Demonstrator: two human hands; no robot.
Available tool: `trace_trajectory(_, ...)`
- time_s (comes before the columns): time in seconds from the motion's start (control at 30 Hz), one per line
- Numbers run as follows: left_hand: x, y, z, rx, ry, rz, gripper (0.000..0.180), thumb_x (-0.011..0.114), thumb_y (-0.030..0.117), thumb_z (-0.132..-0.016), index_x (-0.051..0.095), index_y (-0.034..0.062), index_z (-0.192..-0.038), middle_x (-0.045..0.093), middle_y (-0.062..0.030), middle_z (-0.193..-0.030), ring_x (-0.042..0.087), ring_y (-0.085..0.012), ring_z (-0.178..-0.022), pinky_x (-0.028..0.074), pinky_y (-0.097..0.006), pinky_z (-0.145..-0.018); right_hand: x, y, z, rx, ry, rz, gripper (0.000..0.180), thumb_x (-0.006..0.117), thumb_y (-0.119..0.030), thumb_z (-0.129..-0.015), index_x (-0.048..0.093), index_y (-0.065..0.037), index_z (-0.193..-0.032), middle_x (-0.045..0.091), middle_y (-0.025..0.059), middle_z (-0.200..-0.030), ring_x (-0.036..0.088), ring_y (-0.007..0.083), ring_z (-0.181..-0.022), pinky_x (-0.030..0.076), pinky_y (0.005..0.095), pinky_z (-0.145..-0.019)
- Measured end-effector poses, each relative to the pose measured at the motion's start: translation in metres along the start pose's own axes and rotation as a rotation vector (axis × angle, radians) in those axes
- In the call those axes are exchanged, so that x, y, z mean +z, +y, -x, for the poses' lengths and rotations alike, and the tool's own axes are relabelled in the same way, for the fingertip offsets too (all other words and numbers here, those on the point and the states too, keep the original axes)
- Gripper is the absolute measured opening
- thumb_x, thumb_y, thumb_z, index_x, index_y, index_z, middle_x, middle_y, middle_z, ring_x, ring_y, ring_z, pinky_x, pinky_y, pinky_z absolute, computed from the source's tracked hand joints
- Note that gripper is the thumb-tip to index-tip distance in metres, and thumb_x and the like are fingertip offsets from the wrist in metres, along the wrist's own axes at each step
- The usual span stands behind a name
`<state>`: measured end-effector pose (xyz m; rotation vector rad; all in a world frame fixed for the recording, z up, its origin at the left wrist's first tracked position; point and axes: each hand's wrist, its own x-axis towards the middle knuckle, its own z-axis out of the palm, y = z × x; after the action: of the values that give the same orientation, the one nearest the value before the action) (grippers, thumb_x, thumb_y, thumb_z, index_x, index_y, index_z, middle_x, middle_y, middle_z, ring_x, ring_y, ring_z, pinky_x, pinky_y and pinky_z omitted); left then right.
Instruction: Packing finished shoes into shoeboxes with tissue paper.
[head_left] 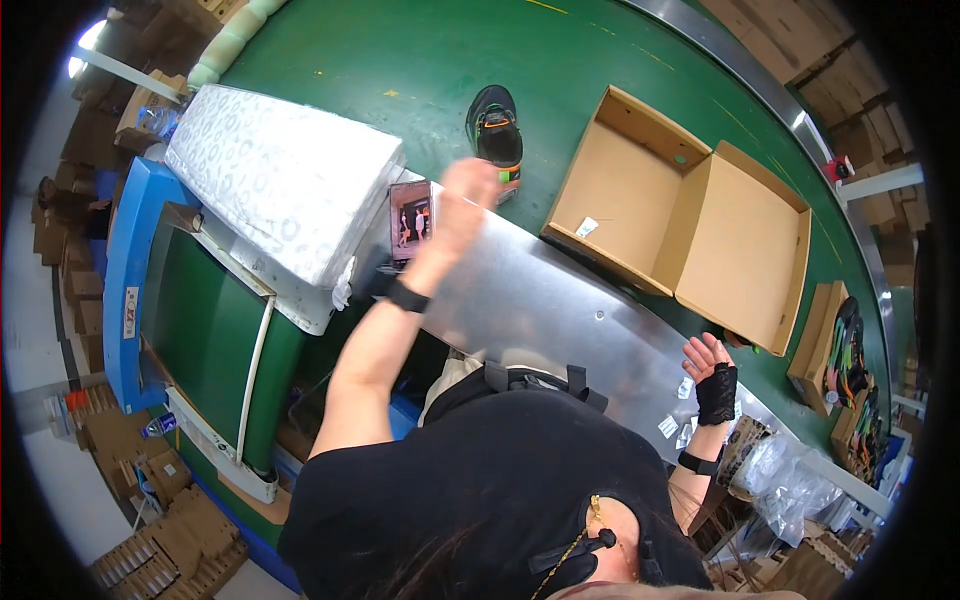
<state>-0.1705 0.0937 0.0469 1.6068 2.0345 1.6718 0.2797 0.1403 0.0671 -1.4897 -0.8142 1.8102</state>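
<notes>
A black shoe [494, 128] with orange and green trim lies on the green belt [380, 60], its heel toward me. My left hand [466, 208] is over the steel ledge [540, 270], close to that heel. Motion smears its fingers, so whether it touches the shoe is unclear. An open brown shoebox [640, 190] sits to the right, lid folded back, with a small white packet [587, 227] inside. My right hand [712, 372], in a black lace fingerless glove, has its fingers apart beside the lid's near corner. It holds nothing visible.
A lit phone [411, 220] stands left of my left hand, against a stack under white patterned wrapping [290, 180]. Small white packets [668, 427] lie on the ledge near my right arm. Further right are a box with shoes [845, 350] and clear plastic bags [790, 485].
</notes>
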Motion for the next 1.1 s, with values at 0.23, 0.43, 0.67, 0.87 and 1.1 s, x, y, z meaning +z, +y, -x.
trace_trajectory(0.23,-0.199,-0.156,0.035,-0.631,-0.097,-0.964,0.053,0.045,0.034,-0.083,0.040,-0.0031,-0.120,0.029,-0.0208,-0.131,0.023,-0.0334,-0.124,0.018,-0.053,-0.096,0.024,0.011,0.009,-0.024,-0.024,0.157,0.039,0.051,-0.026,-0.084,0.046,-0.001,-0.114,0.056,0.0157,-0.105,0.058,0.0240,-0.091,0.048,0.0309,-0.067)
trace_trajectory(0.43,-0.218,-0.147,0.042,-0.551,-0.190,-0.924,0.050,0.045,0.043,-0.082,0.044,0.0158,-0.123,0.027,-0.0137,-0.135,0.019,-0.0292,-0.127,0.012,-0.059,-0.095,0.065,0.010,0.010,-0.023,-0.051,0.267,0.035,0.051,-0.024,-0.085,0.049,-0.002,-0.111,0.057,0.0144,-0.102,0.058,0.0211,-0.091,0.047,0.0265,-0.069)
trace_trajectory(0.67,-0.239,-0.142,0.008,-0.388,0.300,-0.951,0.026,0.040,0.025,-0.085,0.056,0.0043,-0.081,0.058,-0.0199,-0.076,0.054,-0.0388,-0.069,0.044,-0.042,-0.060,0.079,-0.002,0.007,-0.087,-0.114,0.388,0.032,0.053,-0.024,-0.084,0.052,-0.002,-0.108,0.060,0.0109,-0.098,0.059,0.0175,-0.088,0.046,0.0246,-0.068)
trace_trajectory(0.87,-0.222,0.000,-0.071,-0.164,0.482,-0.299,0.023,0.045,0.019,-0.086,0.051,-0.0034,-0.087,0.057,-0.0124,-0.079,0.054,-0.0245,-0.071,0.042,-0.033,-0.066,0.099,-0.041,0.011,-0.314,-0.257,0.596,0.034,0.057,-0.021,-0.081,0.051,-0.002,-0.108,0.060,0.0079,-0.095,0.058,0.0174,-0.088,0.044,0.0236,-0.072)
trace_trajectory(1.1,-0.042,0.175,-0.095,0.010,-0.085,0.281,0.016,0.044,0.016,-0.087,0.050,0.0015,-0.085,0.046,-0.0010,-0.072,0.043,-0.0085,-0.063,0.036,-0.020,-0.058,0.220,-0.071,0.032,-0.703,-0.789,0.464,0.084,0.071,-0.027,-0.067,0.022,-0.006,-0.132,0.040,0.0147,-0.124,0.041,0.0222,-0.112,0.035,0.0330,-0.091)
